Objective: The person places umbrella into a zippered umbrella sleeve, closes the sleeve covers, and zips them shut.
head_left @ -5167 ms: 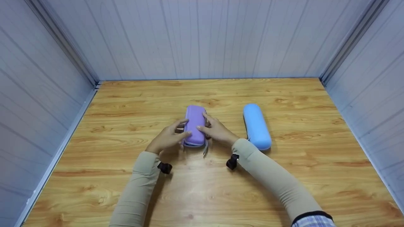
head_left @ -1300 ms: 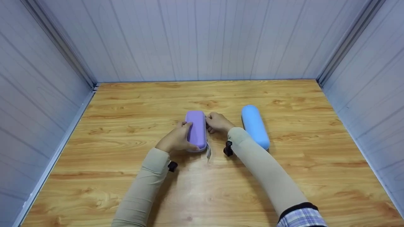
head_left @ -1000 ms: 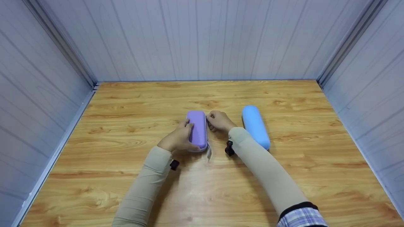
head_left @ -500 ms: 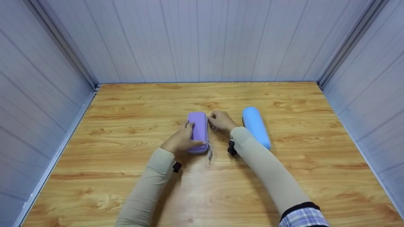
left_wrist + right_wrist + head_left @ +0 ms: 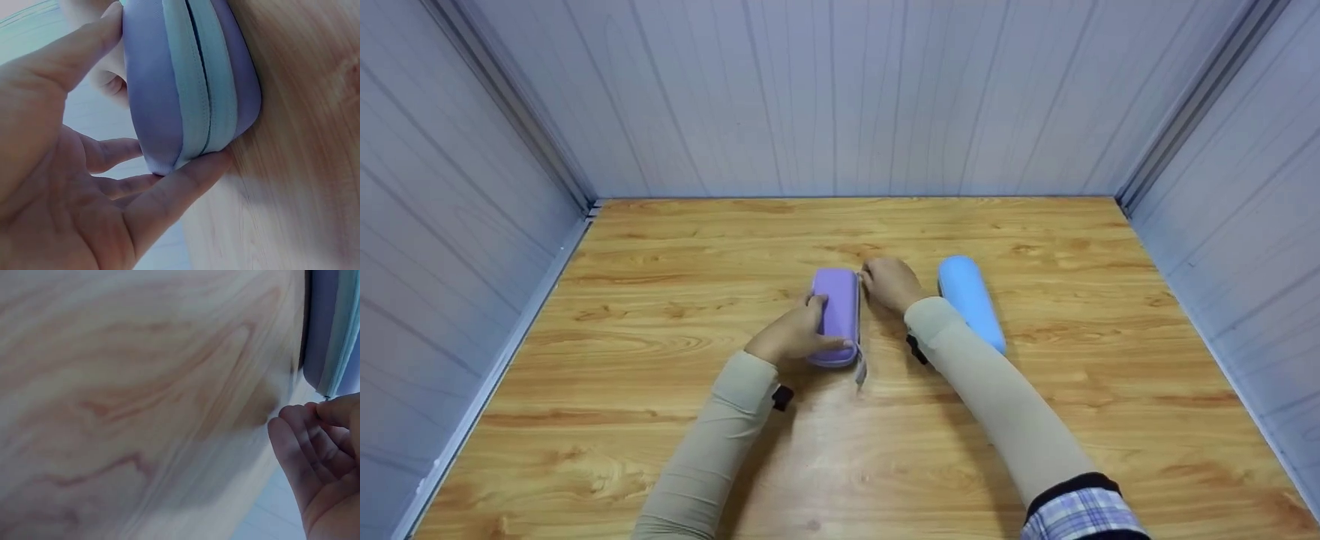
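A purple zippered hard case (image 5: 841, 304) lies flat on the wooden table. My left hand (image 5: 791, 334) grips it from the left, the thumb across its near end and the fingers along its left side. In the left wrist view, a pale zipper band (image 5: 208, 84) runs round the case edge. My right hand (image 5: 892, 283) is at the far right corner, with thumb and forefinger pinching the small zipper pull (image 5: 327, 399), mostly hidden by the fingertips. A grey strap (image 5: 861, 371) hangs from the near right corner.
A blue hard case (image 5: 971, 300) lies to the right, tilted, partly behind my right forearm. Pale panel walls (image 5: 832, 97) stand at the back and both sides of the wooden table (image 5: 697, 247).
Earlier both hands lay on the purple case. Since then my right hand has moved to its right edge and up to the far corner. The case has shifted slightly right.
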The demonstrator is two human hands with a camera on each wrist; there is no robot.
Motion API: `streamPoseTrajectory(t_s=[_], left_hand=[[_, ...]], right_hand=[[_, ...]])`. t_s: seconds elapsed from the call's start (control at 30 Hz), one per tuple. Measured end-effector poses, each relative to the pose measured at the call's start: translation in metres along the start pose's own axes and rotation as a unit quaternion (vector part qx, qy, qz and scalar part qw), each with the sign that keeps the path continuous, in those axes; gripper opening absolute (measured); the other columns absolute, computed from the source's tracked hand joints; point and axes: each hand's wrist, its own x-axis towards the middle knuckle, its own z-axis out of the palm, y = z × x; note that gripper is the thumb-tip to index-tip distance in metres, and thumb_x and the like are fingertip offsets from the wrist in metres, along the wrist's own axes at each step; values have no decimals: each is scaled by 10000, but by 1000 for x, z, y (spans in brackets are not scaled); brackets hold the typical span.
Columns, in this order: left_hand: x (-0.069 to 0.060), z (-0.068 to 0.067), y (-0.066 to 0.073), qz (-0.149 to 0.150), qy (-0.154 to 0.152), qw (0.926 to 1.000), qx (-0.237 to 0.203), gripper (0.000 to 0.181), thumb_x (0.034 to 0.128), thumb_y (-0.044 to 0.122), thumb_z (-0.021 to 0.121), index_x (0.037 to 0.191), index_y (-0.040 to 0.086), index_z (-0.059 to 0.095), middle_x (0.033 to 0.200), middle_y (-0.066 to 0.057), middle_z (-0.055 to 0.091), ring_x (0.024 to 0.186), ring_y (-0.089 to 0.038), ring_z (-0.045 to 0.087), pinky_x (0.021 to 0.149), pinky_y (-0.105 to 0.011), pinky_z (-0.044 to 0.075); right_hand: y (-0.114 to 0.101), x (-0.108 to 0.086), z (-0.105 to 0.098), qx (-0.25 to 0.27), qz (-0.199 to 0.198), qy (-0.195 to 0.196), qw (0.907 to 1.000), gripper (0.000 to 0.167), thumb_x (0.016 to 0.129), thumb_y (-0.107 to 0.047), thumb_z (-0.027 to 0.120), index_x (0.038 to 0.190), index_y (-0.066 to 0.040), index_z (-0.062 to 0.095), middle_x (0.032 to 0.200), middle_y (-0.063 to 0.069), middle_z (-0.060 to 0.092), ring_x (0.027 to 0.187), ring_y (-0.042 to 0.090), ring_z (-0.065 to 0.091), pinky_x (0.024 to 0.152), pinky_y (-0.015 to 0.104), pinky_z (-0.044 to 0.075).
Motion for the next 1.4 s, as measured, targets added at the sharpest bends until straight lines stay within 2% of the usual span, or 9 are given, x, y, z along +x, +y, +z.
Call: streamPoseTrajectory(t_s=[0.23,0.33,0.4,0.5,0.67,0.77,1.0,1.23,1.4], left_hand=[[0,2,0,-36,0,10000,-11,1046,863,457,777,1548,-87,202,1595,-332,107,1431,-422,287,1171,-467,245],[-1,1,0,-60,16,10000,-30,1048,860,453,781,1549,-84,202,1597,-328,105,1433,-419,283,1172,-466,243],[-1,2,0,-30,56,10000,-72,1041,857,440,788,1545,-87,212,1596,-329,108,1425,-422,297,1170,-469,249],[-1,3,-1,30,65,10000,-43,1036,855,432,793,1543,-88,220,1588,-341,119,1422,-430,296,1170,-477,246],[0,4,-2,66,-6,10000,51,1040,862,451,780,1552,-77,209,1581,-357,112,1446,-430,238,1179,-479,221],[0,3,-2,16,3,10000,39,1055,856,467,780,1557,-69,203,1586,-350,106,1444,-429,245,1176,-480,227],[-2,2,-4,-13,90,10000,25,1047,855,467,780,1554,-69,214,1593,-336,109,1425,-423,296,1169,-472,248],[-2,1,-2,-8,87,10000,45,1067,847,487,779,1556,-67,206,1601,-320,103,1439,-412,277,1176,-459,233],[-1,2,-3,-42,78,10000,17,1071,843,478,786,1559,-63,202,1606,-313,92,1426,-413,304,1168,-464,253]], right_hand=[[4,3,5,293,-61,405,9987,170,1046,-145,549,1051,-65,699,1001,90,714,929,261,674,823,391,548],[6,4,8,956,183,497,9940,159,1034,-149,576,1031,-73,716,990,74,710,930,230,664,826,370,540],[8,4,8,1558,457,491,9855,155,1026,-153,594,1032,-72,726,1002,69,708,936,213,659,826,355,536],[9,4,7,2588,957,439,9602,146,999,-156,643,1043,-54,738,1025,80,710,931,225,672,810,341,548],[9,7,6,3884,1709,429,9045,196,953,-126,696,1095,0,745,1094,103,708,952,243,695,804,318,569],[7,8,7,4076,1911,497,8915,201,944,-124,708,1097,-2,755,1075,95,719,927,230,693,781,308,569],[-2,13,10,3814,1946,829,8999,171,914,-136,734,1037,-30,787,1013,60,739,834,185,689,709,264,556],[-11,15,13,3132,1923,1066,9239,147,925,-189,735,1011,-94,806,994,37,749,874,181,675,754,302,546],[-15,17,14,3169,2007,1031,9212,154,922,-208,739,1017,-109,810,1013,22,750,898,183,673,778,311,535]])
